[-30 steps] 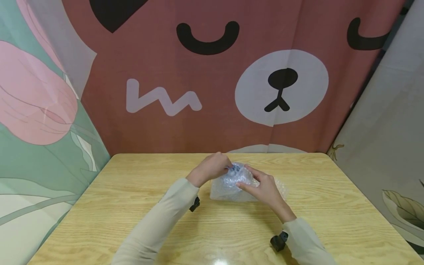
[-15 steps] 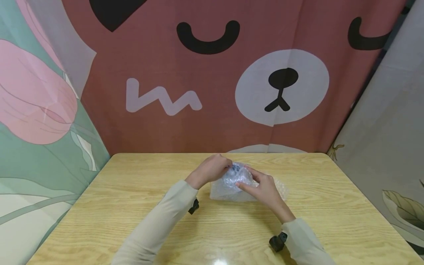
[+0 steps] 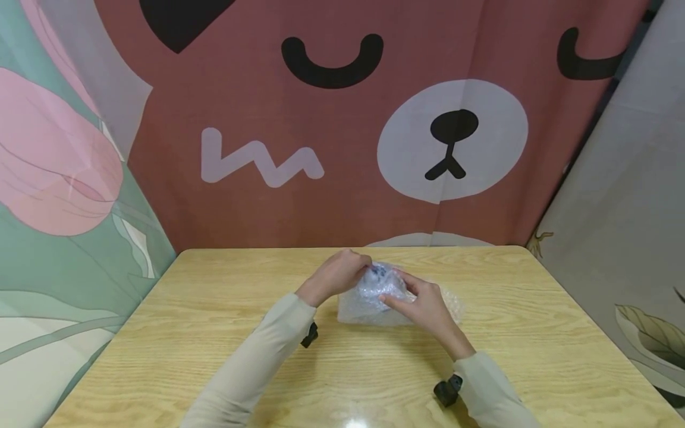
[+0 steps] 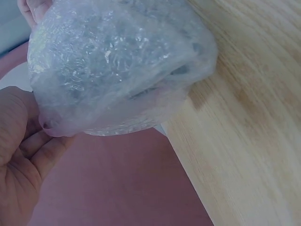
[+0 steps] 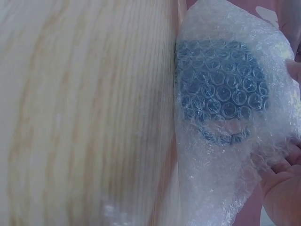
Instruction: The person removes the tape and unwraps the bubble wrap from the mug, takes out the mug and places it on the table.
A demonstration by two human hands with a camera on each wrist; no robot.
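Note:
A crumpled bundle of clear bubble wrap [image 3: 369,306] lies near the table's far edge. Inside is a blue-grey thing [image 5: 221,80], squarish with a handle-like loop, blurred by the bubbles. My left hand [image 3: 339,274] pinches the top left edge of the wrap, its fingers curled in. From the right, my right hand [image 3: 428,302] holds the bundle, thumb on the near side and fingers on the far side. In the left wrist view the wrap bulges round the thing, and the left fingertips [image 4: 51,127] are partly behind the plastic.
The wood-grain table [image 3: 176,333] reaches forward to a curtain [image 3: 257,208] with a bear print. A loose tail of bubble wrap [image 3: 453,304] spreads to the right behind the right hand. Small black cameras [image 3: 447,390] hang at both wrists.
My left hand shifts very slightly left, still at the wrap's edge. The right hand and the bundle stay almost where they were.

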